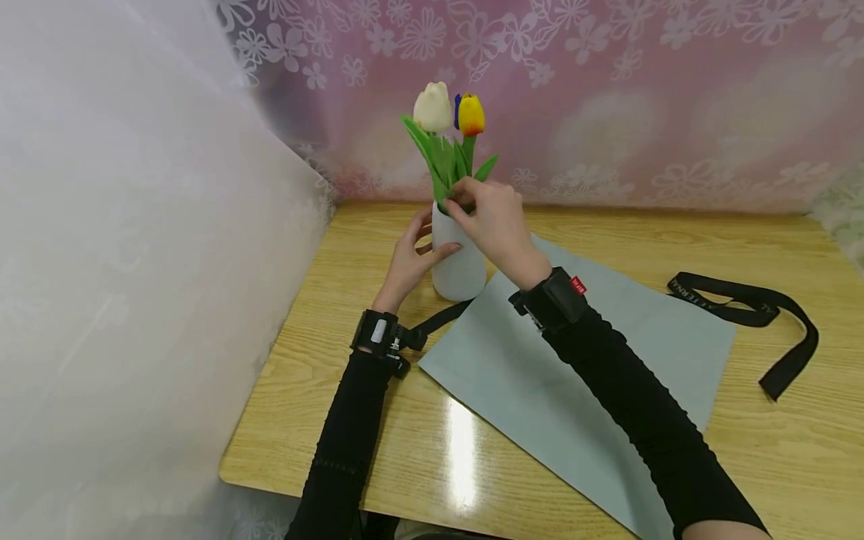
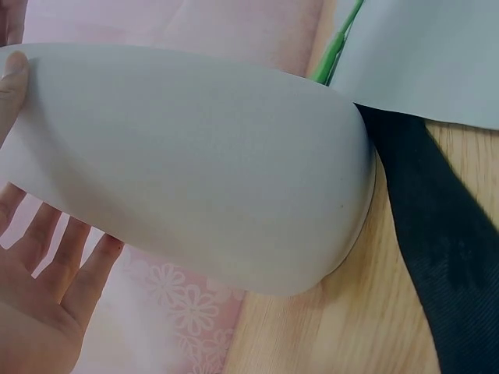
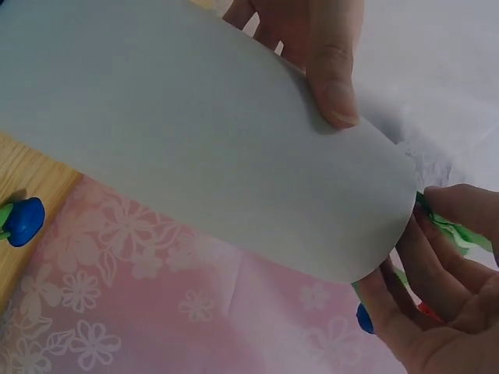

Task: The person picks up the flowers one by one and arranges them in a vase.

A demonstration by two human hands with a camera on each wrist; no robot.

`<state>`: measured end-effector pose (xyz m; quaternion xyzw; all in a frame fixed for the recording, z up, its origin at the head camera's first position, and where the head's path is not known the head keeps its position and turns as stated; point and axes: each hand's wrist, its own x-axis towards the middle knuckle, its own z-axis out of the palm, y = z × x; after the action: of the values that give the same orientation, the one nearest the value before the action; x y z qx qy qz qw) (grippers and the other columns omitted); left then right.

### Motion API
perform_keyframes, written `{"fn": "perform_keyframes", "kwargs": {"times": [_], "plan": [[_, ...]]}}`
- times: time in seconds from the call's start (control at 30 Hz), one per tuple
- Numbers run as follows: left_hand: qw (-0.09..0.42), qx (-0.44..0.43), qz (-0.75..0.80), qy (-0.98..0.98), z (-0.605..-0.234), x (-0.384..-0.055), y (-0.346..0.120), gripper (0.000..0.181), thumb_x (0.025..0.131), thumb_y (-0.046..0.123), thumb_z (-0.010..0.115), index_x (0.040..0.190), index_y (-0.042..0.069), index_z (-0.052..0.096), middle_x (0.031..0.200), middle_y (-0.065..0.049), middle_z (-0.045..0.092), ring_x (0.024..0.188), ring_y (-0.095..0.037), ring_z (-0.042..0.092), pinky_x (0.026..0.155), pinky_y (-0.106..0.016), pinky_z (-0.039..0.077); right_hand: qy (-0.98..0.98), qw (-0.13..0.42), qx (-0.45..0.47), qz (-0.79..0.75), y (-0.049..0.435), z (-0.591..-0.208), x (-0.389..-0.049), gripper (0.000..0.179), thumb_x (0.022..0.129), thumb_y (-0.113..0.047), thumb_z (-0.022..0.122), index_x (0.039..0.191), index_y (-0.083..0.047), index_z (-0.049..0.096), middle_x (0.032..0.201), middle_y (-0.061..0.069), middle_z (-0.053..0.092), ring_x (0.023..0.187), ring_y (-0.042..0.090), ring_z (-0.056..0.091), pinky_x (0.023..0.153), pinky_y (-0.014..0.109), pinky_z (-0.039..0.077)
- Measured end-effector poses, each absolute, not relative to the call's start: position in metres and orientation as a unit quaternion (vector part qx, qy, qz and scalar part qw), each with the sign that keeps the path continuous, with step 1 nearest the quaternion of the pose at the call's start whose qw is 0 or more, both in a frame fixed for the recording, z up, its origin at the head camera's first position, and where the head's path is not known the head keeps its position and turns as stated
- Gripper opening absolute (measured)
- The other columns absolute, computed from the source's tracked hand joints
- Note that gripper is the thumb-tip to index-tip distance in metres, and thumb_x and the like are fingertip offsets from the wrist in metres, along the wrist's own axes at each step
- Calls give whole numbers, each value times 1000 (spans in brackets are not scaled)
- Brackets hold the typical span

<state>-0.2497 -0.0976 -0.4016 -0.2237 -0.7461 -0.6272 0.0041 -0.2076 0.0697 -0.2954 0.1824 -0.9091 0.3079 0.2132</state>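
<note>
A white vase (image 1: 460, 270) stands upright on the table, holding artificial tulips. Above its mouth rise a white tulip (image 1: 433, 109), a yellow-orange tulip (image 1: 472, 115) and part of a blue one (image 1: 457, 111). My left hand (image 1: 407, 262) holds the vase, thumb across the front and fingers round the far side. At the rim, my right hand (image 1: 498, 225) pinches a green tulip leaf (image 3: 460, 231) between thumb and fingers. The stems inside the vase are hidden. In the right wrist view, another blue tulip (image 3: 25, 222) lies on the table behind the vase.
Grey-green wrapping paper (image 1: 574, 382) lies under the right forearm, its corner near the vase. A black ribbon (image 1: 776, 307) with lettering curls at the right; its other end (image 1: 442, 319) emerges left of the paper. A pink floral curtain (image 1: 607, 112) hangs behind the table.
</note>
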Motion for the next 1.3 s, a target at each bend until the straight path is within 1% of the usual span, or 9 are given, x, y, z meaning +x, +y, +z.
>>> {"fn": "perform_keyframes", "kwargs": {"times": [0.17, 0.33, 0.43, 0.6, 0.83, 0.9, 1.0, 1.13, 1.3], "plan": [[13, -233, -629, -742, -410, -256, -98, 72, 93, 21, 77, 154, 24, 41, 152, -2, 47, 135, -25, 47, 108, -47, 46, -914, 208, 184, 296, 67, -295, -205, 28, 99, -24, 68, 114, -1, 71, 98, 15, 75, 86, 29, 70, 75, 41, 57], [21, -236, -630, -740, -411, -255, -98, 69, 92, 23, 78, 152, 28, 44, 147, -1, 50, 133, -23, 48, 107, -48, 47, -905, 219, 188, 313, 69, -296, -203, 34, 97, -22, 71, 125, -2, 67, 105, 14, 75, 88, 27, 70, 78, 38, 57], [23, -236, -629, -740, -411, -255, -98, 68, 92, 23, 78, 151, 29, 45, 147, 0, 51, 133, -23, 49, 107, -48, 48, -896, 235, 184, 329, 72, -295, -202, 34, 96, -20, 72, 126, -5, 67, 106, 12, 75, 91, 26, 70, 80, 36, 56], [26, -237, -629, -740, -412, -255, -98, 69, 91, 25, 79, 151, 29, 45, 146, 2, 51, 132, -21, 50, 106, -46, 48, -860, 297, 196, 365, 78, -294, -200, 24, 94, -17, 73, 116, -5, 72, 103, 12, 76, 91, 26, 74, 81, 38, 60], [26, -229, -630, -741, -411, -255, -97, 69, 90, 27, 79, 151, 31, 45, 147, 3, 51, 132, -21, 50, 106, -46, 49, -803, 381, 212, 406, 91, -292, -196, 17, 96, -15, 71, 105, -1, 74, 96, 13, 75, 84, 25, 73, 74, 38, 62], [25, -226, -630, -743, -411, -255, -97, 69, 90, 26, 79, 150, 32, 45, 147, 4, 51, 132, -21, 50, 106, -46, 48, -793, 398, 210, 411, 96, -293, -195, 16, 97, -15, 70, 104, 0, 74, 96, 13, 75, 82, 24, 72, 73, 36, 62], [23, -225, -630, -743, -411, -255, -97, 69, 90, 25, 79, 150, 32, 45, 147, 4, 51, 132, -21, 50, 106, -46, 48, -783, 406, 194, 430, 104, -296, -193, 16, 97, -14, 70, 104, -1, 74, 96, 12, 75, 81, 23, 72, 74, 28, 60], [19, -226, -630, -743, -411, -255, -97, 68, 91, 25, 79, 150, 31, 46, 147, 3, 51, 132, -21, 50, 107, -46, 48, -782, 412, 156, 440, 116, -304, -192, 16, 98, -15, 69, 107, -2, 73, 96, 10, 76, 81, 25, 72, 75, 16, 54], [18, -224, -632, -742, -412, -256, -97, 67, 91, 25, 78, 150, 30, 46, 147, 2, 51, 133, -21, 49, 107, -46, 48, -790, 413, 124, 435, 133, -320, -194, 19, 99, -16, 67, 113, -2, 71, 101, 12, 75, 83, 27, 71, 74, 15, 52]]}}
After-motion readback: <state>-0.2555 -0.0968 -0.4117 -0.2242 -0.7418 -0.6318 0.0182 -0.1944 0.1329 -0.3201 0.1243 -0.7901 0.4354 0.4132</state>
